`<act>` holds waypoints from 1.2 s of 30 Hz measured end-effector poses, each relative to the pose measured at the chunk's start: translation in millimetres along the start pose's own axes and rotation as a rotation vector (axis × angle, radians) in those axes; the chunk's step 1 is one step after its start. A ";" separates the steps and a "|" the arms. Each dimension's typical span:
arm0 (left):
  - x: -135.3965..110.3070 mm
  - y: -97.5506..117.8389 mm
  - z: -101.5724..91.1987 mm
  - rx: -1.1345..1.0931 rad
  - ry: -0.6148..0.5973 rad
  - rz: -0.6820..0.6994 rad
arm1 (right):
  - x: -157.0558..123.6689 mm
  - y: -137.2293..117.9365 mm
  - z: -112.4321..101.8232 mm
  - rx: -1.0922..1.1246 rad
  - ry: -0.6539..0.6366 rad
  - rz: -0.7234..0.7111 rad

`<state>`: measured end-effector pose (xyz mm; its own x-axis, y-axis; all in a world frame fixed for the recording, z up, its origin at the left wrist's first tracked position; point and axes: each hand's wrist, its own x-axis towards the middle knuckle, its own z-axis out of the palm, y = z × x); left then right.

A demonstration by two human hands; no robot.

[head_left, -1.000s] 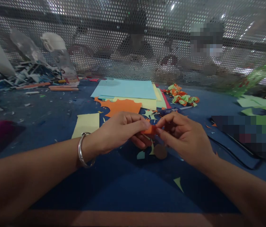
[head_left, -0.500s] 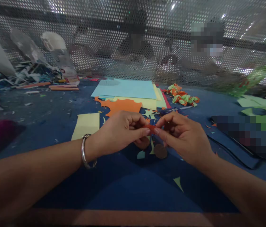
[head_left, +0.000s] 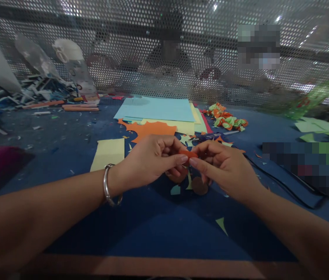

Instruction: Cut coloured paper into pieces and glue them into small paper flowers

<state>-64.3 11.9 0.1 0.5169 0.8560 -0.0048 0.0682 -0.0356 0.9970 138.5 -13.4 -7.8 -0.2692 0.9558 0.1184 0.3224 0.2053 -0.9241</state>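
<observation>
Between both hands is a small piece of orange paper [head_left: 188, 154], pinched at each end above the blue tabletop. My left hand [head_left: 155, 157], with a silver bangle at the wrist, grips its left end with thumb and forefinger. The right end is pinched by my right hand [head_left: 222, 163] in the same way. Most of the piece is covered by the fingers, so its full shape is hidden. Just below the hands lie a brown disc [head_left: 199, 186], a light blue scrap [head_left: 175, 189] and pale green scraps.
Behind the hands lie a cut orange sheet [head_left: 154, 130] and stacked blue sheets [head_left: 158, 109]. Crumpled orange and green paper pieces [head_left: 230, 121] sit farther right. A yellow sheet [head_left: 108, 153] is left, a clear bottle [head_left: 79, 74] back left, and a perforated screen [head_left: 141, 50] stands behind.
The orange paper now shows a slightly rounder, taller face between the fingers. Both hands stay almost in place, and the whole view has shifted slightly.
</observation>
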 end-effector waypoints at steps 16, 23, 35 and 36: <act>-3.8 0.9 7.5 0.103 0.003 0.060 | -0.6 -6.9 0.0 -0.112 -0.035 -0.047; 1.0 -4.1 0.8 0.016 -0.072 0.011 | 0.8 -8.4 -3.9 -0.123 -0.077 0.028; -3.1 -3.8 0.3 0.110 -0.084 0.073 | 1.5 -5.5 -5.3 -0.067 -0.145 0.104; -3.5 -2.8 0.2 0.087 -0.096 0.055 | 1.4 -5.9 -5.4 -0.068 -0.146 0.104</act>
<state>-66.1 8.9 -2.7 0.6012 0.7982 0.0383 0.1092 -0.1296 0.9855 141.1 -12.1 -0.2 -0.3584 0.9329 -0.0351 0.4146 0.1253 -0.9013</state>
